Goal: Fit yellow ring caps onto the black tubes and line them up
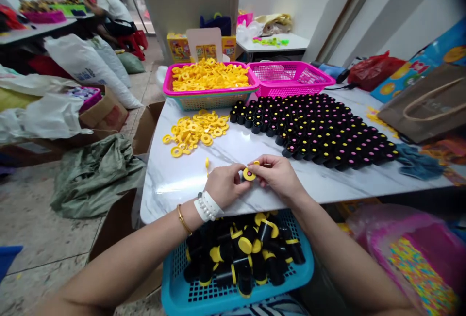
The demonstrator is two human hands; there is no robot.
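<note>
In front of me, at the near edge of the marble-patterned table (174,194), both hands pinch a yellow ring-shaped cap (249,175) with a dark pink-dotted centre. My left hand (226,186) grips its left side, fingers closed. From the right, my right hand (279,174) holds the cap between thumb and fingertips. What lies under the cap is hidden. A single yellow piece (207,164) stands beside my left hand. Beyond it spreads a loose pile of yellow ring caps (198,131). Rows of black cylinders (316,131) with pink or yellow dots stand to the right.
Below the table edge, a blue basket (169,284) holds black cylinders with yellow caps. At the back, a pink basket (169,85) heaped with yellow caps stands beside another pink basket (309,85). A brown paper bag (425,107) is at right. A person (111,10) sits far left.
</note>
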